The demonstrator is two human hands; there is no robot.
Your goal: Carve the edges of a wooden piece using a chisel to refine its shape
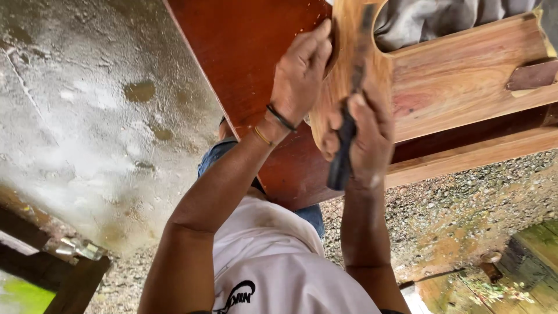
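My right hand grips the dark handle of a hand tool. Its narrow blade runs up along the face of a light, curved wooden piece. My left hand, with thin bands at the wrist, lies flat with its fingers pressed on the left edge of that wooden piece and on the reddish-brown board beneath it. Both hands are close together, the left a little higher. The blade tip is blurred.
A reddish plank and a beam extend right from the workpiece, with grey cloth behind. Wet concrete floor lies to the left and gravel at lower right. Dark timber sits at lower left.
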